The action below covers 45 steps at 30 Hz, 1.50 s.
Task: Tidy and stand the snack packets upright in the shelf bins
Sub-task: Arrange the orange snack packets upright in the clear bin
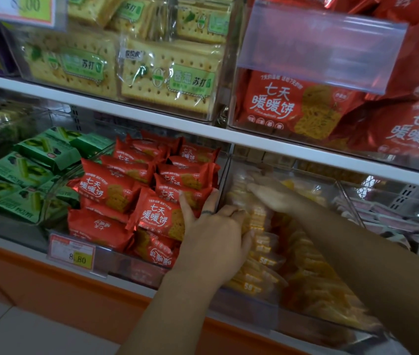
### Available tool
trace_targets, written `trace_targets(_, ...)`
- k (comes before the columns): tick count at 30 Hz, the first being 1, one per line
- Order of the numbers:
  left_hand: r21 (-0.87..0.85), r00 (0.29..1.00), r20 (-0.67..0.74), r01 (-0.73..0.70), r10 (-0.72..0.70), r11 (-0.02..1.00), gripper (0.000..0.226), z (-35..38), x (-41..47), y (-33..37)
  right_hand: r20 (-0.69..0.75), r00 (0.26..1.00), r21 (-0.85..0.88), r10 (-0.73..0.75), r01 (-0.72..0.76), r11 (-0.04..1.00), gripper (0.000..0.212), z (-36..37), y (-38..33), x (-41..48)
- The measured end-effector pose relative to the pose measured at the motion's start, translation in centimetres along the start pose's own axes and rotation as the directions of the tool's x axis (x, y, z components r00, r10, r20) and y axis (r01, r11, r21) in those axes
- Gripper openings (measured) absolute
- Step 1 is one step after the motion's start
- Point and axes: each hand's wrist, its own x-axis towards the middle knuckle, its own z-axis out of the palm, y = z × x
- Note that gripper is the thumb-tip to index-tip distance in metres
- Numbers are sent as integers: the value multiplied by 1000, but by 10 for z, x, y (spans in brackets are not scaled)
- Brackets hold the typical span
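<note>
Snack packets in three lots, lower shelf, each lot in its own clear bin

Lot 1: yellow packets (pixel 267 252), at 4 o'clock of frame centre. Packed on edge in rows in the clear bin (pixel 341 193); the picture is blurred here, so the print is mostly unreadable.

Lot 2: red packets (pixel 136 201), at 8 o'clock of centre, in the next bin over, just at 9 o'clock of the yellow lot. Several stand upright and face out; those at the front lie tipped, and two are upside down.

Lot 3: green packets (pixel 24 170), far out at 9 o'clock, lying flat and overlapping.

Left hand (pixel 211 231): straddles the wall between lots 1 and 2. Two fingers lie straight on a red packet; the other fingers curl with the thumb around the top of the yellow packets, pinching them.

Right hand (pixel 275 196): at 2 o'clock of the left hand, reaching deep into the yellow bin. Fingers straight and together, palm down, resting on the packet tops and gripping nothing; motion-blurred.

Price tag (pixel 71 252): on the bin front at 7 o'clock, reading 8.80.

Upper shelf: cracker packets (pixel 167 80) at 11 o'clock and large red bags (pixel 293 106) at 1 o'clock, behind a clear label holder (pixel 318 47)
</note>
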Motion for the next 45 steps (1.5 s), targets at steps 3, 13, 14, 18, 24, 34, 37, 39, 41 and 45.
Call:
trace_targets(3, 20, 999, 34, -2, 2, 1000, 55, -3, -1, 1, -67, 997, -16, -36, 35, 999, 41, -7, -4, -5)
trace_targets(13, 5, 1000, -25, -15, 15, 1000, 50, 2, -1, -1, -19, 997, 19, 77, -77, 997, 36, -12, -14, 7)
trace_targets(14, 7, 999, -34, -12, 12, 1000, 50, 1, -1, -1, -18, 998, 8, 56, -56, 998, 37, -10, -11, 8)
trace_targets(18, 18, 1000, -18, -6, 6, 1000, 50, -1, -1, 0, -51, 999, 35, 2, 0, 999, 30, -4, -4, 2)
trace_targets(24, 46, 1000, 8, -21, 21, 999, 51, -3, -2, 2, -123, 990, -6, -70, 70, 998, 37, 1, 1, -1)
trace_targets(34, 23, 998, 57, -7, 6, 1000, 51, -7, -2, 2, -25, 998, 135, 52, -48, 990, 68, -3, -11, 1)
trace_targets(37, 46, 1000, 12, -15, 15, 999, 57, -7, -2, 3, -76, 997, 1, 34, -35, 999, 62, 3, -5, -8)
trace_targets(39, 33, 1000, 8, -13, 12, 999, 53, -6, -2, 2, -61, 996, -76, 62, -67, 995, 59, 7, -1, -11)
trace_targets(41, 17, 1000, 18, -2, 2, 1000, 49, -6, -2, 4, -23, 998, -116, 60, -62, 991, 52, 12, -2, -7)
trace_targets(45, 8, 999, 38, 18, -18, 1000, 49, -8, -2, 5, 11, 999, 17, 49, -49, 999, 48, 6, -7, -1)
